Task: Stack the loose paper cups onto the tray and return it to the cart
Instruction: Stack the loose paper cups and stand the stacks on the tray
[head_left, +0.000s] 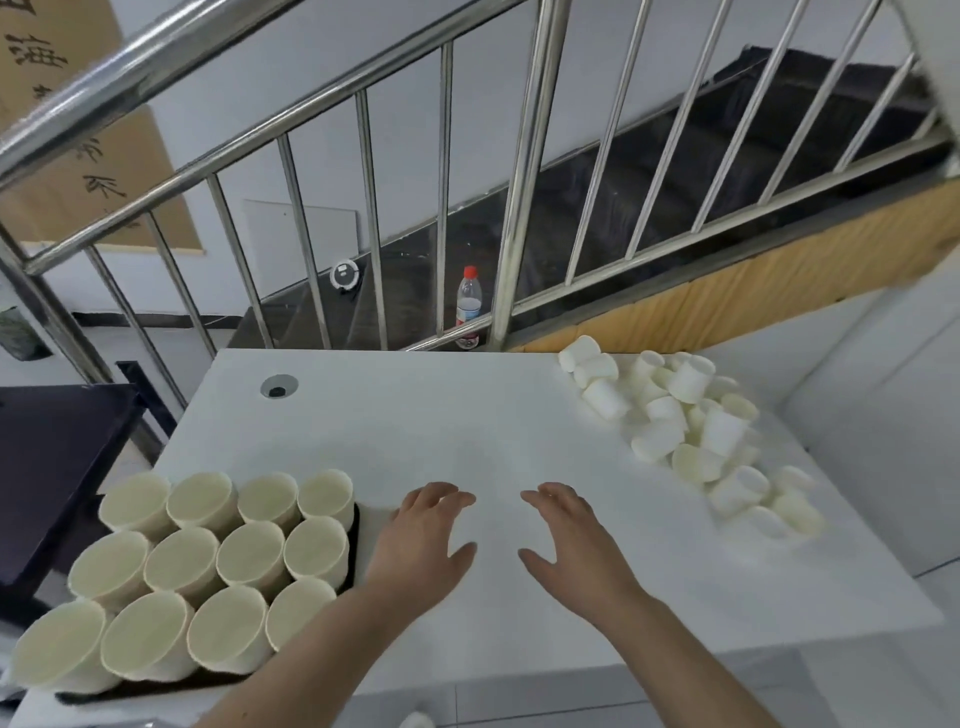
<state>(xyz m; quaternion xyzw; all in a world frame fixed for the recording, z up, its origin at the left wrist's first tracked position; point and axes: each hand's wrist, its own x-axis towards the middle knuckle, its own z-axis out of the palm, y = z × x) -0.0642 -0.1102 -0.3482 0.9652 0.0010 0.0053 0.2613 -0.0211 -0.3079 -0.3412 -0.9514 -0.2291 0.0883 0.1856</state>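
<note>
— What's in front of you?

— A white worktop (441, 431) against a steel stair railing (524, 171), dark stairs behind it. It has a round cable hole (279, 387) near its far left corner. A water bottle (468, 306) stands on a step beyond the bars.

— And the cups?

— A black tray (355, 540) sits on the worktop's near left edge, packed with upright paper cups (249, 556) in rows, mouths up. The loose cups (691, 415) lie in a heap at the far right, most on their sides.

— Your grip?

— Released on both sides. I see my left hand (421, 535) just beside the tray and my right hand (571, 540) near it, fingers spread, holding nothing.
</note>
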